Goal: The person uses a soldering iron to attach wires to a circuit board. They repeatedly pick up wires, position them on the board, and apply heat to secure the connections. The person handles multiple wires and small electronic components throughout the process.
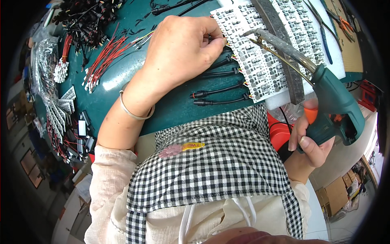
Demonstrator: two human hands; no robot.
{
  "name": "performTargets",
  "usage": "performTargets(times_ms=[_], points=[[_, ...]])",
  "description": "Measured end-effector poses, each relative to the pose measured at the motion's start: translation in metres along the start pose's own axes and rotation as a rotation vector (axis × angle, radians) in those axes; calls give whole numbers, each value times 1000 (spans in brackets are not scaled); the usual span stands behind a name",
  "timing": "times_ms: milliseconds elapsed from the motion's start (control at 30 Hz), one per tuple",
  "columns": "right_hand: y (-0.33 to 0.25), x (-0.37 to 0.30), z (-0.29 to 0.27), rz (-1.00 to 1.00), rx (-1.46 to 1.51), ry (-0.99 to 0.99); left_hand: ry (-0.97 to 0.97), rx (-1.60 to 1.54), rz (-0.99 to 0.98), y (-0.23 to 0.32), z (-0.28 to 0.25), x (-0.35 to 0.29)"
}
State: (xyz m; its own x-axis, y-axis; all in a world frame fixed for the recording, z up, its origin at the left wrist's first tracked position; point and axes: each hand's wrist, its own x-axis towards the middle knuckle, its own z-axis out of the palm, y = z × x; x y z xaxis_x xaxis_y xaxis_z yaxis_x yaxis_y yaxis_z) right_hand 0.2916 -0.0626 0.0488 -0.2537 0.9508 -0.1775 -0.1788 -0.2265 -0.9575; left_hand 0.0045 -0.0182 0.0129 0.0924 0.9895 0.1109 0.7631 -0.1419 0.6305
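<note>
My left hand [183,51] rests on the green table [122,77], its fingertips pinching a thin wire at the left edge of a white panel of small circuit boards [260,61]. A silver bangle [132,110] circles that wrist. My right hand [310,140] grips a green pistol-shaped soldering gun [333,101] with an orange trigger. Its long metal tip [260,34] reaches over the panel, close to my left fingertips. Black cables [219,90] with plugs lie soldered along the panel's near edge.
Red wire bundles [105,55] and black connectors [87,18] lie at the table's left. More small boards with wires [61,114] pile at the left edge. A dark bar [284,53] crosses the panel. Pliers [325,36] sit far right. A checked apron [219,162] covers my lap.
</note>
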Motion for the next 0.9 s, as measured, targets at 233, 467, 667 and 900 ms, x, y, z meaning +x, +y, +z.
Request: performTargets(times_ms=[233, 467, 667, 900], points=[[4, -3, 1, 31, -22, 11, 63, 18, 21, -1, 4, 1], [4, -4, 6, 55, -33, 11, 57, 23, 20, -1, 3, 1], [8, -4, 10, 33, -40, 42, 41, 51, -29, 4, 3, 2], [5, -7, 14, 133, -82, 78, 76, 38, 43, 0, 2, 2]])
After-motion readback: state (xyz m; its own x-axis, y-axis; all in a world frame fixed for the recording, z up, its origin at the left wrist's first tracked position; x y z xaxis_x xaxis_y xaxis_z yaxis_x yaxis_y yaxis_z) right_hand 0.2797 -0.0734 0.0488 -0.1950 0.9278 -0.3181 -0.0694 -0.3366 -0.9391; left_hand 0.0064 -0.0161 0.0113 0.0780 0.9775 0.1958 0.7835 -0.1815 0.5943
